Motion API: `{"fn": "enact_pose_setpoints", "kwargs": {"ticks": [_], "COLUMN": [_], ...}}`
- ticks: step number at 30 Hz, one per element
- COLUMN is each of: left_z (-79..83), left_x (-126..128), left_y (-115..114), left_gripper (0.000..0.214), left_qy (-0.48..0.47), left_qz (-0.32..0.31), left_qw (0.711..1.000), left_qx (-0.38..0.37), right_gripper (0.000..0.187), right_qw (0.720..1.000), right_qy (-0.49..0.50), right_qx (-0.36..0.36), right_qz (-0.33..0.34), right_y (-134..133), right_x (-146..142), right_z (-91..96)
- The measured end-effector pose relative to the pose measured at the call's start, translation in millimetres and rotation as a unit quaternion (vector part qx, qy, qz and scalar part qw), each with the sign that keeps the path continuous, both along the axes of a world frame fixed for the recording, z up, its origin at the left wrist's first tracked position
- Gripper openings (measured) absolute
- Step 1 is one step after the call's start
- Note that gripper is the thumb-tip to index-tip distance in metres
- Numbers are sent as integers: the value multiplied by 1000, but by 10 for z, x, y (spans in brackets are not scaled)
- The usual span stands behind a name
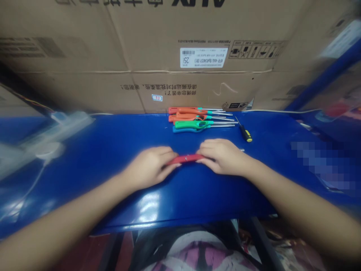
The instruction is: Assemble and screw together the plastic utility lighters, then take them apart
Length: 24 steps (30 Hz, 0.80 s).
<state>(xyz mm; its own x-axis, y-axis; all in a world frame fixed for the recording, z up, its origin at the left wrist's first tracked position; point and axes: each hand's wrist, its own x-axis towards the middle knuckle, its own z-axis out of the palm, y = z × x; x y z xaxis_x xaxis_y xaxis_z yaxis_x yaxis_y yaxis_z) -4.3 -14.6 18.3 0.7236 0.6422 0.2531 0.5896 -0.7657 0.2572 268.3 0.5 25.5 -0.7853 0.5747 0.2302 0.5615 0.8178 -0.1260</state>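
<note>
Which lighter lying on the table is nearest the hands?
The blue lighter; the green one lies just behind it, the orange ones farther back.

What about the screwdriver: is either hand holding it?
No, the screwdriver lies on the table, while the left hand and right hand both hold the red piece.

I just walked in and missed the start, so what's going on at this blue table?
A person is holding a red piece with both bare hands, the left hand at one end and the right hand at the other. Beyond the hands, several lighters lie bunched on the table, with a screwdriver near their metal tips.
</note>
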Motion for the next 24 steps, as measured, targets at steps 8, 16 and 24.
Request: {"fn": "enact_pose_setpoints", "kwargs": {"ticks": [8, 16, 24], "left_z": [-5, -54, -40], "left_x": [-3, -74, -87], "left_y": [3, 125, 136], "left_gripper": [27, 29, 26], "left_qy": [-51, -135, -144], "left_qz": [-12, -32, -62], "left_qw": [997, 990, 988], "left_qx": [-55, -19, 2], "right_gripper": [27, 25, 26], "right_qw": [1000, 999, 999], "right_qy": [-16, 17, 24], "right_qx": [3, 22, 46], "right_qz": [-6, -26, -14], "right_y": [-20, 27, 14], "right_x": [4, 89, 87], "right_z": [40, 63, 64]}}
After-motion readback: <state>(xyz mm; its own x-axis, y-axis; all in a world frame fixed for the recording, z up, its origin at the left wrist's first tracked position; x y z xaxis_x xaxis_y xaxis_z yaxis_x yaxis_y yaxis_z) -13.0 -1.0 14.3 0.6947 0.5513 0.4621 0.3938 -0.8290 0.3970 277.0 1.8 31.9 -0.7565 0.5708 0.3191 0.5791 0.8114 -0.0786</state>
